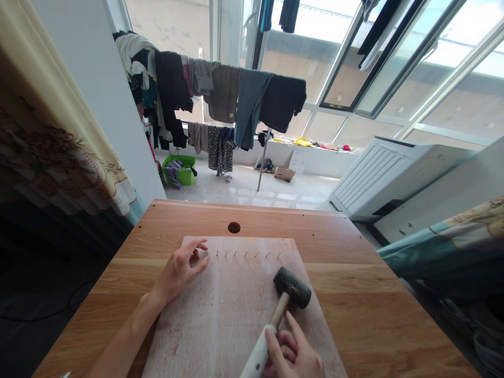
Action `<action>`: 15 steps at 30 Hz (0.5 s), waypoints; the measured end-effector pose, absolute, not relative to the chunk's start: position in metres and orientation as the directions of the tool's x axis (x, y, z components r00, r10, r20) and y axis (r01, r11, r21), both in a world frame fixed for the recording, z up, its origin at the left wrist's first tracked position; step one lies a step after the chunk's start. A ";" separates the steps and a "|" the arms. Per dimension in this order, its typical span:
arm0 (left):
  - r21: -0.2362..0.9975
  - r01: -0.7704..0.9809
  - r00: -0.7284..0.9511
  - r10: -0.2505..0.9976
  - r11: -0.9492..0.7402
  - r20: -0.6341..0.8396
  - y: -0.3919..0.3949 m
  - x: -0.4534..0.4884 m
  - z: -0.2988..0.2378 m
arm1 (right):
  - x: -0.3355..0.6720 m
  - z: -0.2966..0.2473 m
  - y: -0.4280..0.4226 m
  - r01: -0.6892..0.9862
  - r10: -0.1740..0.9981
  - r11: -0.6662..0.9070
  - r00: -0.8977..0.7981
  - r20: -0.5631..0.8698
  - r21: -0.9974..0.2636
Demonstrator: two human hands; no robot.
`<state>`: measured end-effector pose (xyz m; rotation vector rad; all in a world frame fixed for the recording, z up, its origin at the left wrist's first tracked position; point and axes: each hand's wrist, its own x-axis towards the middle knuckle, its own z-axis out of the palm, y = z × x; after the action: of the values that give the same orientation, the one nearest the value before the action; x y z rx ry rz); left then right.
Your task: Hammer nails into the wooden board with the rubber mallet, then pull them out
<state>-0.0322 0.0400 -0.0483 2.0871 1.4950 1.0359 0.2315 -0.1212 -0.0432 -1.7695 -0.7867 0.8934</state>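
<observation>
A pale wooden board (232, 310) lies on a wooden table (354, 294). A row of several small nails (248, 255) stands along the board's far edge. My left hand (181, 269) rests on the board's left side, its fingers curled in a pinch at the leftmost nail. My right hand (295, 353) is wrapped round the pale handle of a black rubber mallet (292, 287). The mallet's head hovers low over the board, right of centre.
A round hole (233, 227) is cut in the table near its far edge. Beyond it stand a rack hung with clothes (236, 100), a green basket (180, 169) and a white unit (386, 173). Curtains (59, 131) hang at the left.
</observation>
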 end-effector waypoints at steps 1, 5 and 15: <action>0.664 0.650 0.168 0.922 -0.370 0.349 0.040 -0.032 -0.049 | 0.232 -0.047 -0.121 0.134 0.821 -0.319 0.534 -0.203 -0.938; 0.660 0.649 0.163 0.917 -0.377 0.364 0.039 -0.032 -0.048 | 0.238 -0.065 -0.123 0.215 0.833 -0.301 0.533 -0.146 -0.929; 0.394 0.836 0.187 0.874 -0.382 0.449 -0.002 -0.046 -0.030 | 0.250 -0.049 -0.121 0.446 0.887 -0.241 0.462 -0.009 -0.862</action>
<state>-0.0463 -0.0022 -0.0298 2.3739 1.7120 0.9651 0.2497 -0.1210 -0.0487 -1.8608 -1.1228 0.6527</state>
